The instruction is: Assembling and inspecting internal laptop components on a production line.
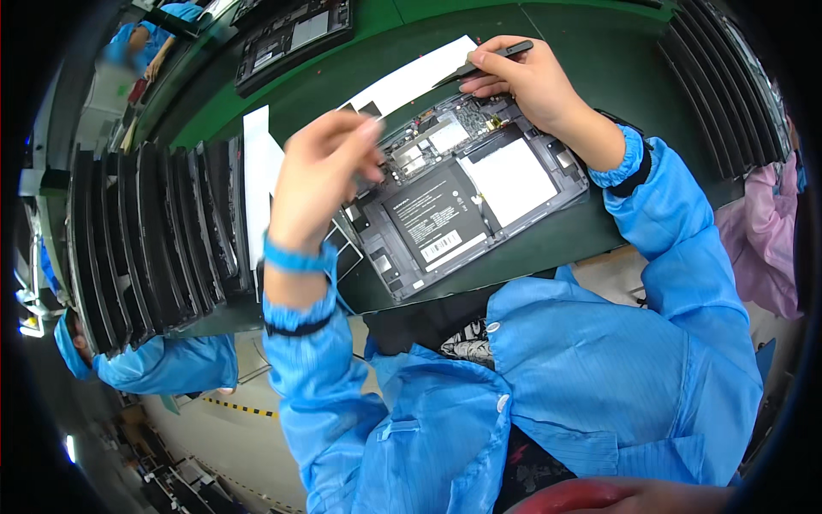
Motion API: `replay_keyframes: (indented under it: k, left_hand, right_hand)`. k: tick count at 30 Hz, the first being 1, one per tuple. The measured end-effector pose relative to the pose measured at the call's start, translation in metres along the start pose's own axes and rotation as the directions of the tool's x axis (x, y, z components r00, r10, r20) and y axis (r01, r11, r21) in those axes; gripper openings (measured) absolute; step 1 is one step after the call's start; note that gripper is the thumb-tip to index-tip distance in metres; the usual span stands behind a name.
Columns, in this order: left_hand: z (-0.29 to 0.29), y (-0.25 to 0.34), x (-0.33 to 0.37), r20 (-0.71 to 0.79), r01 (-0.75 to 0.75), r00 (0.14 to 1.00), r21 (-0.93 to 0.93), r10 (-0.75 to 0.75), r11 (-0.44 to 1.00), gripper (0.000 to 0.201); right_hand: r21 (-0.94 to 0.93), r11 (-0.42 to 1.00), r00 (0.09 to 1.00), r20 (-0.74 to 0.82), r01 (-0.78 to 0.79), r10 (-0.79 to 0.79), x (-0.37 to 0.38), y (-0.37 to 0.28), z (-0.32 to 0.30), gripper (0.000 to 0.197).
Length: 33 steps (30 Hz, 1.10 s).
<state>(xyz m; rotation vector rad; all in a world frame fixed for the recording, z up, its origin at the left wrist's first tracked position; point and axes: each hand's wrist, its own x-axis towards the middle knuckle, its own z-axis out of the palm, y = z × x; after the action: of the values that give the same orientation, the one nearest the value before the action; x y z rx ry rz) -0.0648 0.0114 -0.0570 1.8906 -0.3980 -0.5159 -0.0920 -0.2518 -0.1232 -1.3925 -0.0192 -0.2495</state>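
Observation:
An opened laptop base (pixel 398 278) lies on the green bench in front of me. It shows a black battery (pixel 437 214) with a printed label, a white rectangular panel (pixel 514 184) and a circuit board (pixel 441 137) along the far side. My right hand (pixel 531 86) is above the far right part of the board, fingers closed round black tweezers (pixel 505 53) whose tips point left. Over the far left corner hovers my left hand (pixel 325 167), fingers curled and smeared by motion; whether they hold anything does not show. A blue band circles that wrist.
White paper strips (pixel 419 79) lie behind the laptop base and at its left. Several dark panels stand in a row (pixel 154 231) at left, others (pixel 719 94) at far right. Another opened device (pixel 295 43) sits at the back. Co-workers' blue (pixel 167 364) and pink (pixel 762 231) sleeves show.

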Motion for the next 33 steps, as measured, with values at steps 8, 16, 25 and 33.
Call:
replay_keyframes:
  k: [8,16,25,33]
  left_hand:
    - [-0.014,-0.034,-0.049,-0.217,-0.132,0.967,0.022,0.134,0.991,0.020]
    - [0.017,-0.033,-0.028,-0.061,-0.371,0.867,0.585,0.495,0.721,0.015]
    - [0.048,-0.034,-0.005,0.153,-0.398,0.810,0.853,0.567,0.338,0.044]
    - [0.051,-0.032,-0.005,0.178,-0.353,0.831,0.901,0.527,0.252,0.048]
  right_hand:
    - [-0.137,0.991,0.991,0.131,0.011,0.007,-0.006,-0.010,0.013,0.020]
    - [-0.307,0.952,0.976,0.211,0.006,0.061,-0.008,-0.009,0.015,0.020]
    - [-0.294,0.956,0.984,0.171,-0.001,0.053,-0.005,-0.009,0.015,0.021]
    - [-0.311,0.951,0.978,0.200,0.005,0.061,-0.004,-0.007,0.009,0.020]
